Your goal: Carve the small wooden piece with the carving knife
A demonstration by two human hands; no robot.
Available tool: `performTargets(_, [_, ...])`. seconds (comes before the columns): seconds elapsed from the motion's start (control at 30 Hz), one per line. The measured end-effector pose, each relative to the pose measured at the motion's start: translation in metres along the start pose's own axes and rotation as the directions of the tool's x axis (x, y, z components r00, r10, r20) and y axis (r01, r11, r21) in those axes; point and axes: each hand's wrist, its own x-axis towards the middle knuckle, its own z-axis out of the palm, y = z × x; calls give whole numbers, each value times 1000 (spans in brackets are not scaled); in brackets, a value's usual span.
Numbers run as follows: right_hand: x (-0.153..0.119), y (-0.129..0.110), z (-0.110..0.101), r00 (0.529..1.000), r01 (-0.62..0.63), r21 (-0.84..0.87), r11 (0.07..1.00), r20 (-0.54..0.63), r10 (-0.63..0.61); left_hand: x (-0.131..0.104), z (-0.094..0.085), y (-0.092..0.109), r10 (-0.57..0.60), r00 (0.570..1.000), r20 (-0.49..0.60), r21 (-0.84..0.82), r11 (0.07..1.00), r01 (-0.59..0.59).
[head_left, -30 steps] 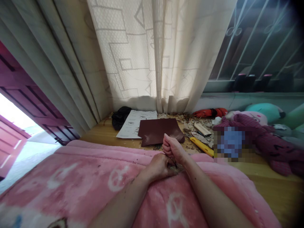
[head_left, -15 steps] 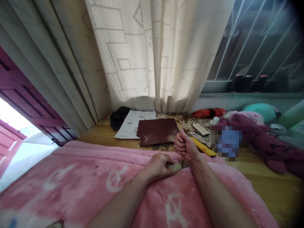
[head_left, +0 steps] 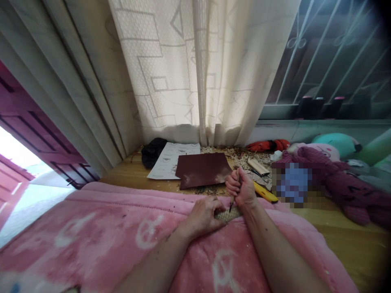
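My left hand (head_left: 203,213) is closed around the left end of a pale carved piece (head_left: 227,215), which looks like wood and has crisscross lines on its surface. The piece rests on a pink plush blanket (head_left: 100,228). My right hand (head_left: 242,191) makes a fist, thumb up, around the handle of a carving tool. Below the fist shows the thin dark shaft of the carving tool (head_left: 231,203), its tip pointing down at the piece. The fingers hide most of the handle.
Beyond the blanket lie a brown board (head_left: 203,169), a white printed sheet (head_left: 174,158) and a black bag (head_left: 152,152) on a wooden surface. Shavings (head_left: 241,152) surround a pale block (head_left: 258,167). A yellow-handled tool (head_left: 265,192) and stuffed toys (head_left: 351,191) are on the right.
My right hand has shifted slightly right and tilted, and more of the tool's shaft now shows above the piece. My left hand keeps its hold and has hardly moved.
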Motion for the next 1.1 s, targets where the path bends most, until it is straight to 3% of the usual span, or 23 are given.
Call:
performTargets(0.5, [2, 4, -1, 998, 6, -5, 1000, -63, -7, 2, 1, 0, -17, 998, 54, 1, 1000, 17])
performTargets(0.83, [3, 2, 0, 993, 46, -7, 999, -110, -47, 4, 5, -1, -166, 986, 32, -90, 982, 169])
performTargets(1.1, [4, 2, -3, 984, 92, -17, 996, -153, -93, 7, 9, -4, -217, 975, 40, -152, 963, 221])
